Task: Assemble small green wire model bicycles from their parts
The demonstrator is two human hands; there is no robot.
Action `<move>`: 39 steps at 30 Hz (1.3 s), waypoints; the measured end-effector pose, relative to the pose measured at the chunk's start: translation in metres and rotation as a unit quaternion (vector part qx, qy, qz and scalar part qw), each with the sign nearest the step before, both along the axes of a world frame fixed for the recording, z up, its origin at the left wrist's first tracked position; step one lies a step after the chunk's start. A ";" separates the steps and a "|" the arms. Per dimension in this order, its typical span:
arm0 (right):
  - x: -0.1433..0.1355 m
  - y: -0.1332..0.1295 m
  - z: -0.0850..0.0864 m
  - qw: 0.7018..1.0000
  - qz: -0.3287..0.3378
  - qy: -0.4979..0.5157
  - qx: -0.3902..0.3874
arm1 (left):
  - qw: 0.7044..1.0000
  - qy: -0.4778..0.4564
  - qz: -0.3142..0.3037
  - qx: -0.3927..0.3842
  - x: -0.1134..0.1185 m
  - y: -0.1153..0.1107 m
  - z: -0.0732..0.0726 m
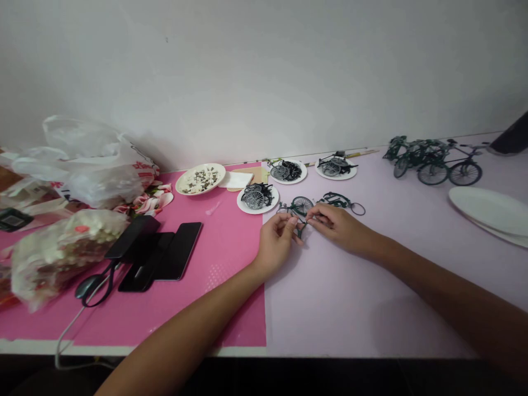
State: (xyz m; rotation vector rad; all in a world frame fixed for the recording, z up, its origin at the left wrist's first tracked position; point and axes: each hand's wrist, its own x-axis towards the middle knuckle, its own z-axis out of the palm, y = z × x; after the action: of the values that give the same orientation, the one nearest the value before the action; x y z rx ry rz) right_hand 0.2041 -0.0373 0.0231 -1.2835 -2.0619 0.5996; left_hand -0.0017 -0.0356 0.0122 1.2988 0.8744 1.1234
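My left hand (274, 246) is closed, thumb and fingers pinching a small dark green miniature bicycle part (300, 233). From the other side, the fingertips of my right hand (340, 226) are pressed together at the top of that same part. My fingers cover much of it. Just behind my hands lies a miniature bicycle piece with a spoked wheel (302, 205). A green bicycle frame with a wheel ring (339, 200) rests beyond my right hand. Three white plates hold small parts: wheels (256, 197), black pieces (289, 171) and grey wheels (336, 166).
Several assembled miniature bicycles (437, 162) stand at the back right, with white oval plates (490, 212) before them. On the left are a bowl of small bits (180, 184), phones (179, 250), a black box-shaped device (134, 236), a mouse (86, 287) and plastic bags (99, 170).
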 end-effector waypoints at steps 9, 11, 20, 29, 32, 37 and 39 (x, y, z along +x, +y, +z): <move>0.003 0.004 -0.007 0.996 -0.016 0.059 -0.058 | 0.999 0.026 0.008 0.032 -0.001 -0.003 0.001; 0.004 0.004 -0.006 0.995 -0.018 0.068 -0.074 | 0.999 0.031 0.010 0.039 -0.001 -0.004 0.000; 0.005 0.005 -0.007 0.991 -0.014 0.096 -0.093 | 0.998 0.042 0.010 0.051 -0.001 -0.006 0.000; 0.006 0.005 -0.008 0.988 -0.020 0.117 -0.094 | 0.989 0.101 0.018 0.106 -0.004 -0.008 0.002; 0.005 0.005 -0.008 0.988 -0.021 0.120 -0.098 | 0.986 0.115 0.017 0.116 -0.005 -0.008 0.002; 0.006 0.006 -0.008 0.988 -0.024 0.121 -0.091 | 0.987 0.114 0.008 0.112 -0.005 -0.008 0.003; 0.006 0.006 -0.008 0.989 -0.024 0.117 -0.089 | 0.988 0.110 0.005 0.110 -0.005 -0.009 0.004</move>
State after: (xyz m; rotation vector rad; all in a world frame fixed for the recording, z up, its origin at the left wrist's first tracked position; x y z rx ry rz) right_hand 0.2103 -0.0310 0.0148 -1.2918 -1.8134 0.8855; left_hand -0.0071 -0.0442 0.0164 1.6245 0.9378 1.1225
